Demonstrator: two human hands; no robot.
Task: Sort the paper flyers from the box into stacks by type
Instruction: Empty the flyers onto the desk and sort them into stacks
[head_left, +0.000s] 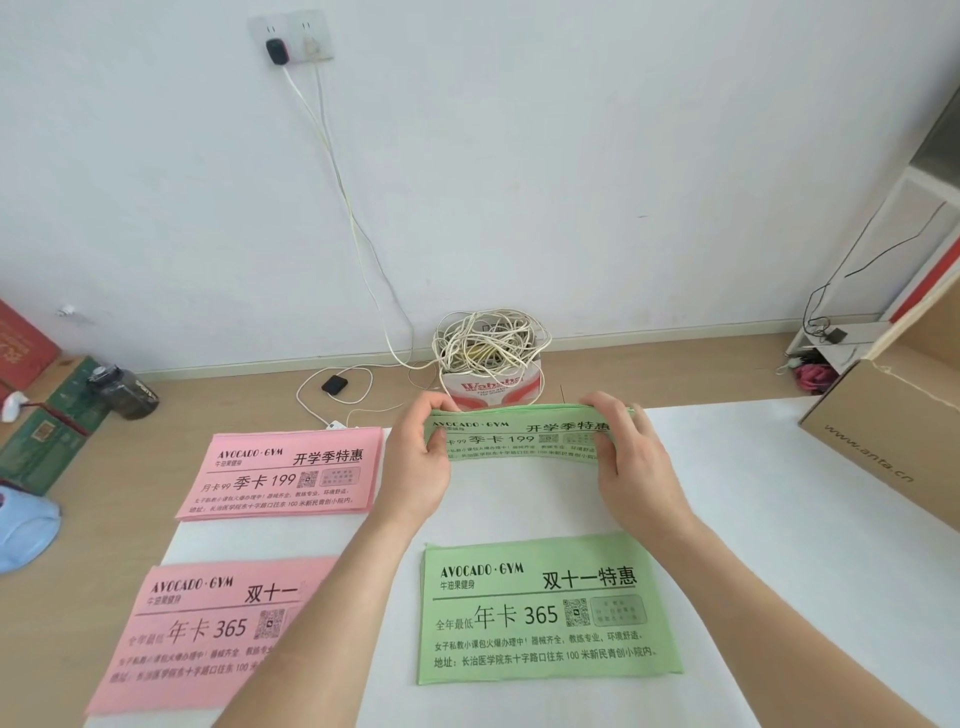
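Toward the near edge of the white sheet (779, 519), a green 365 flyer stack (545, 608) is lying face up. A pink 365 flyer stack (208, 634) is lying at the sheet's near left corner, with the left forearm crossing over part of it. At the sheet's far left corner, a pink 199 flyer stack (280, 473) is lying face up. Over the sheet's far edge, the left hand (421, 457) and right hand (634, 457) are gripping a green 199 flyer bundle (519, 439) at opposite ends, thumbs pressing on the printed face; whether it is touching the sheet cannot be told. Off the sheet's far right corner, a cardboard box (893, 415) is standing. Beyond the sheet's far edge, a tub of tangled white cable (488, 348) is sitting against the wall.
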